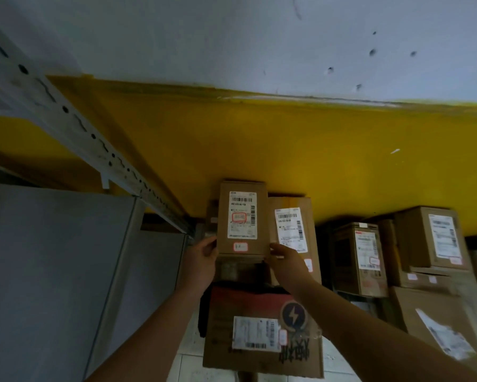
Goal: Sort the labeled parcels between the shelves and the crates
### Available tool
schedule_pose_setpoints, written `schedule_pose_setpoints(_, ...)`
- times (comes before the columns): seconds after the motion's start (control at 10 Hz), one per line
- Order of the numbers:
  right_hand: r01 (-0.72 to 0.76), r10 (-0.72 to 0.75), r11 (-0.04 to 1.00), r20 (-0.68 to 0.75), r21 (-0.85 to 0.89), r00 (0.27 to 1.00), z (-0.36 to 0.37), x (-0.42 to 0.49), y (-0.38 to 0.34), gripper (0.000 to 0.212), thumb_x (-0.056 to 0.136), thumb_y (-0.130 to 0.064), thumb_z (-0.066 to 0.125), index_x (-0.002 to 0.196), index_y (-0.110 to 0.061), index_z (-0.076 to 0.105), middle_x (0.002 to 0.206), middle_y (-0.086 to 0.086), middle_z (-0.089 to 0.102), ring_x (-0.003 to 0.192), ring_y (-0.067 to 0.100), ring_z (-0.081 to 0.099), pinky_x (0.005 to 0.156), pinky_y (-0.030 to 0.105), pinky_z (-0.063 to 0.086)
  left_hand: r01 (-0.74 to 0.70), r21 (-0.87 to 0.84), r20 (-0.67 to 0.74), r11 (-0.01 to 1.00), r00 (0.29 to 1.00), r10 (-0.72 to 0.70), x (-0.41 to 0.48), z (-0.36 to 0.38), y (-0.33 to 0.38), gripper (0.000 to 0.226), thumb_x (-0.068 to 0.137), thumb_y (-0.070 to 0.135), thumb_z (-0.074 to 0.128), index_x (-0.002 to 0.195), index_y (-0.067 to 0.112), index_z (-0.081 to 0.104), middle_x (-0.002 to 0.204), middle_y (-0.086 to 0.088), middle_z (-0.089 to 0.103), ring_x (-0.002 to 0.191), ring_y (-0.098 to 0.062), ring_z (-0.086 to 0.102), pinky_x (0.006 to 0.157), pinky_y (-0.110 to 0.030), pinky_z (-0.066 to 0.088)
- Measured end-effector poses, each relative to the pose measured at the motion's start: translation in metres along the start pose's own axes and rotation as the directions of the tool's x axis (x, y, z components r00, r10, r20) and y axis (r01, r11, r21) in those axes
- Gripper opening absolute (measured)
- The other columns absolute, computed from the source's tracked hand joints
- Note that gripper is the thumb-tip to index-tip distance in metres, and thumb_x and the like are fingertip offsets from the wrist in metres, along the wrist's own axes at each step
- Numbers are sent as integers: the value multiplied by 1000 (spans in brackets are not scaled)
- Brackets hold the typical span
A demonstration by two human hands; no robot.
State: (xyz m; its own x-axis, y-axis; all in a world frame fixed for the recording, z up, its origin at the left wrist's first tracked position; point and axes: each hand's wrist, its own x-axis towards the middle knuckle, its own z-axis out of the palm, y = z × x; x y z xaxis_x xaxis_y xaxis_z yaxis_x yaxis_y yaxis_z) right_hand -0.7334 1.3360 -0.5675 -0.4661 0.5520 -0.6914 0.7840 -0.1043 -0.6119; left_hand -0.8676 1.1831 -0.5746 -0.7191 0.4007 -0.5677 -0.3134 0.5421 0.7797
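Grey wall above, broad yellow band [259, 139] below, and a white perforated shelf upright [74, 119] slanting down the left over a flat grey panel [52, 271].

Centre frame, the held parcel [242, 216] is up off the pile in front of the yellow band. Its long axis runs straight up the picture and its white label [242, 215] faces us, barcode end uppermost, the print too blurred to read.

The left grip [201, 260] clasps the lower left edge, fingers hidden behind the cardboard. The right grip [286, 260] pinches the lower right corner.

Just behind on the right stands a second labelled box [292, 230], partly covered. Below the wrists lies a flat carton [259, 326] with a lightning sticker [293, 315]. What sits between it and the parcel is too dark to tell. The stacked boxes [430, 238] at right are cut off by the frame.
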Motion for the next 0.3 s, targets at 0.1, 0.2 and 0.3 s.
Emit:
schedule_pose_setpoints(0.1,4,-4,1000,21,-23,1000,5,5,0,27,98,-14,54,122,-20,67,112,4,70,99,22,64,78,25,53,-22,13,19,1000,1000,22,11,5,-6,33,100,11,59,106,43,64,100,21,66,98,-5,64,83,-21,52)
schedule_pose_setpoints(0.2,7,-6,1000,45,-22,999,6,7,3,31,96,-12,55,123,-21,68,118,4,69,100,20,63,85,27,51,-32,34,58,999,998,30,19,7,-15,27,102,19,57,122,33,66,114,11,69,105,-8,66,85,-21,52)
schedule_pose_setpoints(0.3,10,-9,1000,61,-12,998,3,3,9,31,96,-14,57,125,-21,66,117,3,69,105,22,64,79,23,50,-10,50,108,999,994,5,18,2,-26,32,101,19,58,131,29,64,118,9,71,109,-7,65,93,-26,52)
